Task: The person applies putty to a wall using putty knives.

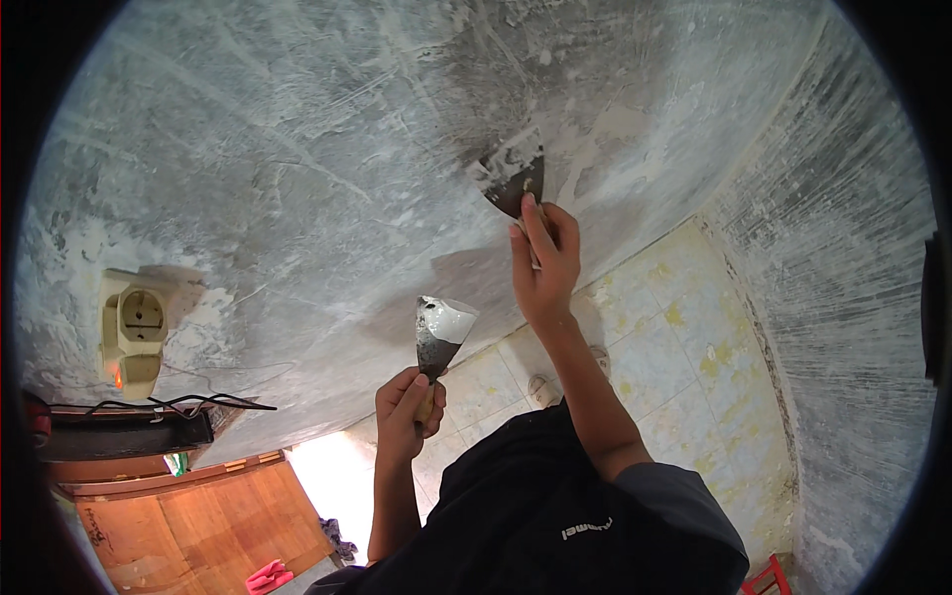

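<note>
My left hand (pixel 407 407) grips the handle of a putty knife (pixel 441 332), raised upright with white paste on its metal blade. Higher up and to the right, my right hand (pixel 545 258) holds a second putty knife (pixel 511 174) by its handle, its paste-smeared blade at the grey, patchily skimmed wall (pixel 297 139); whether the edge touches the wall is hard to tell. A darker smudged patch and shadow surround that blade.
A cream socket (pixel 139 317) with a plug sits on the left wall, above black cables and a dark ledge (pixel 129 436). Below are a wooden surface (pixel 198 526) and pink cloth (pixel 268 575). A second wall (pixel 843 297) meets the tiled floor (pixel 674 347); a red stool (pixel 764 580) is partly visible.
</note>
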Tool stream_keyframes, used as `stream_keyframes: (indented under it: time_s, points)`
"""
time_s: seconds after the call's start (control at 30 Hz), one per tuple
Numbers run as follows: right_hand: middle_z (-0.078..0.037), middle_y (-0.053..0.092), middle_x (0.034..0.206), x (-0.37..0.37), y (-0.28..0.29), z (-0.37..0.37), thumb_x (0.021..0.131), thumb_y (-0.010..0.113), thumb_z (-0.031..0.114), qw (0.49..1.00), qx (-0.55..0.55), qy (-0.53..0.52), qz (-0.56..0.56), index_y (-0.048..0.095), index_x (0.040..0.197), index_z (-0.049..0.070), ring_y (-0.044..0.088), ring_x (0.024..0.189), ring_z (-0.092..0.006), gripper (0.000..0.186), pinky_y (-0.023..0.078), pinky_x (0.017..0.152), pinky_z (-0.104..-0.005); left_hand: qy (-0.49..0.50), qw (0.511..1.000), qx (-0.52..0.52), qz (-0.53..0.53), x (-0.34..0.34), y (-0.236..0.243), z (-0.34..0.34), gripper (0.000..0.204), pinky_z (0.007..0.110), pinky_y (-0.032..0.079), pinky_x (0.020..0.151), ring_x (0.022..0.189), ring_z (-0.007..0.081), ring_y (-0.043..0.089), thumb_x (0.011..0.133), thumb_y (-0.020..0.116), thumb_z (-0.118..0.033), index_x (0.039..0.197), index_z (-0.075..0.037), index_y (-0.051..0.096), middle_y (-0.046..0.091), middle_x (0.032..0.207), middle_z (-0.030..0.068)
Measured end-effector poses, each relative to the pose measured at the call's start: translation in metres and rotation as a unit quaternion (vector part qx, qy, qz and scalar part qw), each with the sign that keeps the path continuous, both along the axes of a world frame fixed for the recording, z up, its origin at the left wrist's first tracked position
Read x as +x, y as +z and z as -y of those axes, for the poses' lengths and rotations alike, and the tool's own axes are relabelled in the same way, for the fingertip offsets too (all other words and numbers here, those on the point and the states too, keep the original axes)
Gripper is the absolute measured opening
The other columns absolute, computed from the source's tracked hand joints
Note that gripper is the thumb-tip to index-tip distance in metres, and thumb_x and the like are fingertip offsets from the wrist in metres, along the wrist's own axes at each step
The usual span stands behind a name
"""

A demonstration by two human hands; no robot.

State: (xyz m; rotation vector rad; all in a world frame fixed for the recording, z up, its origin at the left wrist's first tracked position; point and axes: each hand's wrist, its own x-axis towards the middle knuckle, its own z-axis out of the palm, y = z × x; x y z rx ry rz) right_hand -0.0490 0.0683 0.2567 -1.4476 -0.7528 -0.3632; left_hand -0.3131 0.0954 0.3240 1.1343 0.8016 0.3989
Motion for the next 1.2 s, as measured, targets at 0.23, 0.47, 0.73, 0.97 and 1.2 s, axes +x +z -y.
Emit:
stream_keyframes:
  time_s: [0.23, 0.47, 0.73, 0.97, 1.2]
  points:
    - [-0.013, 0.058, 0.118, 0.0, -0.036, -0.009, 0.093, 0.073, 0.004, 0.999, -0.01, -0.016, 0.03, 0.068, 0.137, 0.014, 0.054, 0.102, -0.0294, 0.045, 0.046, 0.09, -0.0403, 0.009, 1.0, 0.008, 0.002, 0.008, 0.003, 0.003, 0.034, 0.023, 0.03, 0.035, 0.04, 0.0096, 0.042, 0.105, 0.053, -0.023, 0.115, 0.008, 0.062, 0.061, 0.071, 0.0105]
    - [-0.013, 0.058, 0.117, -0.008, -0.009, 0.002, 0.092, 0.073, 0.001, 0.999, 0.048, -0.02, 0.003, 0.068, 0.137, 0.014, 0.054, 0.1, -0.0297, 0.048, 0.046, 0.089, -0.0395, 0.009, 1.0, 0.009, -0.004, 0.014, 0.003, 0.006, 0.035, 0.023, 0.031, 0.035, 0.04, 0.0099, 0.044, 0.104, 0.053, -0.023, 0.116, 0.009, 0.062, 0.062, 0.072, 0.0114]
    - [-0.013, 0.058, 0.118, -0.012, -0.027, 0.012, 0.092, 0.071, 0.002, 1.0, -0.025, -0.003, 0.017, 0.066, 0.14, 0.015, 0.054, 0.099, -0.0319, 0.049, 0.047, 0.087, -0.0391, -0.002, 1.0, 0.0, 0.005, 0.013, 0.001, 0.01, 0.032, 0.022, 0.031, 0.038, 0.044, 0.0094, 0.045, 0.105, 0.051, -0.02, 0.117, 0.007, 0.063, 0.062, 0.073, 0.0102]
    - [-0.013, 0.058, 0.118, 0.005, 0.016, 0.007, 0.094, 0.07, 0.003, 0.998, -0.027, -0.019, 0.051, 0.066, 0.139, 0.016, 0.053, 0.098, -0.0314, 0.047, 0.047, 0.085, -0.0396, -0.007, 1.0, 0.0, 0.003, 0.015, 0.003, 0.012, 0.032, 0.023, 0.032, 0.038, 0.044, 0.0106, 0.046, 0.105, 0.052, -0.02, 0.117, 0.008, 0.063, 0.061, 0.073, 0.0113]
    - [-0.012, 0.059, 0.116, 0.0, -0.033, 0.026, 0.094, 0.07, 0.004, 0.999, -0.031, -0.006, -0.007, 0.067, 0.139, 0.017, 0.054, 0.097, -0.0312, 0.047, 0.047, 0.086, -0.04, -0.013, 1.0, 0.007, 0.001, 0.018, 0.006, 0.015, 0.037, 0.023, 0.032, 0.035, 0.039, 0.0122, 0.045, 0.103, 0.056, -0.025, 0.116, 0.009, 0.061, 0.062, 0.071, 0.0128]
